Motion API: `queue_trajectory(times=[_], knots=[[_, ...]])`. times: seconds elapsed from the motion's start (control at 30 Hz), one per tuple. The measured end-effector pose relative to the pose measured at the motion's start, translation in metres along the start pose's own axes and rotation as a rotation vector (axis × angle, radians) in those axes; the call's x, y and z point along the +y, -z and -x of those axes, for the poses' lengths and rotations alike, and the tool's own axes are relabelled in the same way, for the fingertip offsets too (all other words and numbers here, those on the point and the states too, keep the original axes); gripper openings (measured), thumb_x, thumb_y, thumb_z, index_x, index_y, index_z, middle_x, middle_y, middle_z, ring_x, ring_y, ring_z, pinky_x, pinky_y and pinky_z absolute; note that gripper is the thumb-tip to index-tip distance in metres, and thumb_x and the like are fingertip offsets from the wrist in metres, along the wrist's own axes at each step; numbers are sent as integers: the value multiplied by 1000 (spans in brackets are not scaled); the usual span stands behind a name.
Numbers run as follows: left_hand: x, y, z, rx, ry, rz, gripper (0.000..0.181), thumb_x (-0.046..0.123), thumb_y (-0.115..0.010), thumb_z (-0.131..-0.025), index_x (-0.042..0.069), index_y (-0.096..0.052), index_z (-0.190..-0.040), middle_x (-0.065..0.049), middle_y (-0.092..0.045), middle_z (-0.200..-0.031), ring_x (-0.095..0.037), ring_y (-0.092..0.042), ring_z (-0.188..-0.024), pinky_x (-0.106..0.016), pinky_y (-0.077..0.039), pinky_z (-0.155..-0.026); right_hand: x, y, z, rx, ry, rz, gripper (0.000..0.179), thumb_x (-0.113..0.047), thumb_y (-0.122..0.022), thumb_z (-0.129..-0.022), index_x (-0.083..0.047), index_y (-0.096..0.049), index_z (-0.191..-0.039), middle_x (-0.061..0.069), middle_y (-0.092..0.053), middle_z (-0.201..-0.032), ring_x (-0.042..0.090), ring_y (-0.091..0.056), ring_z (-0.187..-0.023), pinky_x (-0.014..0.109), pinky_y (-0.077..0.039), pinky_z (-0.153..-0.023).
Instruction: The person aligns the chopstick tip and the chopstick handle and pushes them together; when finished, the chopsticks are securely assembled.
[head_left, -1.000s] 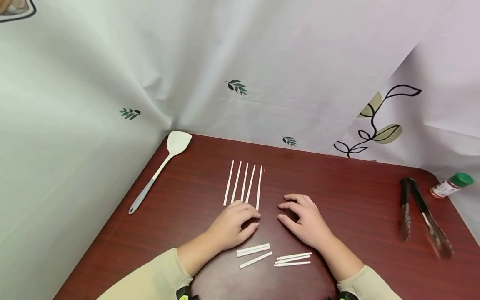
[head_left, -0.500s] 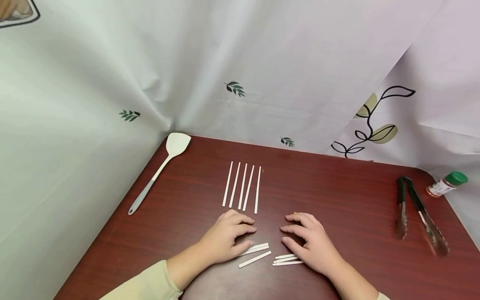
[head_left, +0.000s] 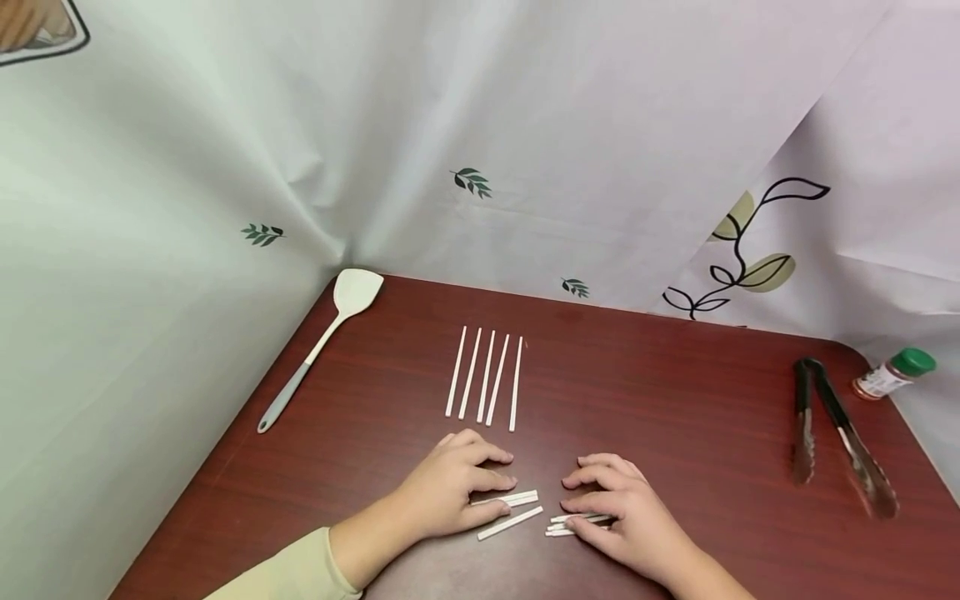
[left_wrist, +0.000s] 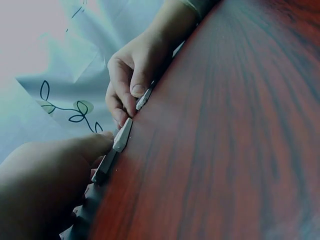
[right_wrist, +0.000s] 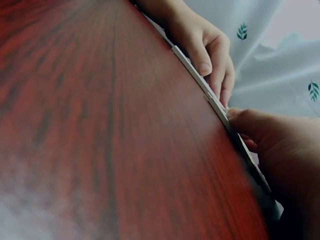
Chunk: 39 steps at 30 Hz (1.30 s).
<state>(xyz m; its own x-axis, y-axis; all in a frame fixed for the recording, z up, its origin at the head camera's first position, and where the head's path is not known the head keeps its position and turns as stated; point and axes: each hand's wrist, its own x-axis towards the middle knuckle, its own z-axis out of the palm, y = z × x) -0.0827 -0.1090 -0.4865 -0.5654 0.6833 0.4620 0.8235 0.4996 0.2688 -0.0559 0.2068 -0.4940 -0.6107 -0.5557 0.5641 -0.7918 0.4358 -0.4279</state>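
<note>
While I watch remotely, the red-brown table point(head_left: 675, 392) spreads across my feed; over it, the left hand point(head_left: 459, 483) and right hand point(head_left: 637, 518) each show a grip set apart, fingers loosely bent. Beyond lie 5 long white sticks point(head_left: 487, 376); partly covered by the thumbs are the short white sticks point(head_left: 510, 523).

The table point(head_left: 637, 392) looks like glossy wood, the white sticks point(head_left: 510, 523) smooth and matt, the tongs point(head_left: 852, 442) partly metal
</note>
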Motion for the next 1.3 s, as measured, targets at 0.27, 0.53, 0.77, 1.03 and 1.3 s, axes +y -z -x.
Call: queue_trajectory(times=[0.27, 0.53, 0.77, 1.03, 1.3], knots=[[2, 0, -1, -1, -46, -14, 16, 40, -85, -90, 30, -87, -103, 11, -75, -120, -10, -62, -104, -32, -49, -85, -1, -1, 1, -27, 11, -17, 12, -34, -90, -88, -34, -84, -99, -13, -72, -118, 27, -61, -122, 31, -29, -115], [7, -1, -2, -13, 10, 53, 17, 34, -87, -89, 26, -87, -103, 18, -77, -115, -6, -61, -100, -28, -48, -85, -1, 0, 0, -23, -7, -35, 26, -26, -96, -77, -38, -82, -95, -15, -72, -117, 25, -61, -121, 32, -30, -112], [11, -4, -1, 0, 164, 210, 13, 28, -91, -84, 26, -86, -95, 20, -77, -110, -3, -59, -100, -31, -47, -93, -2, -2, 0, -33, -39, -30, 30, -25, -95, -78, -40, -76, -95, -17, -71, -117, 23, -61, -121, 34, -32, -109], [13, -7, -1, 28, 206, 252, 13, 25, -89, -85, 27, -78, -92, 22, -74, -103, -3, -58, -99, -32, -46, -92, -1, -4, -2, -4, -50, -46, 12, -26, -82, -95, -32, -75, -101, -20, -70, -110, 23, -63, -118, 29, -32, -109], [12, -6, -1, 67, 137, 209, 5, 28, -81, -94, 27, -78, -98, 20, -73, -96, -3, -61, -94, -31, -49, -88, -2, -3, -3, 62, -81, -54, 25, -9, -81, -93, -28, -72, -106, -17, -66, -105, 7, -62, -97, 22, -43, -90]])
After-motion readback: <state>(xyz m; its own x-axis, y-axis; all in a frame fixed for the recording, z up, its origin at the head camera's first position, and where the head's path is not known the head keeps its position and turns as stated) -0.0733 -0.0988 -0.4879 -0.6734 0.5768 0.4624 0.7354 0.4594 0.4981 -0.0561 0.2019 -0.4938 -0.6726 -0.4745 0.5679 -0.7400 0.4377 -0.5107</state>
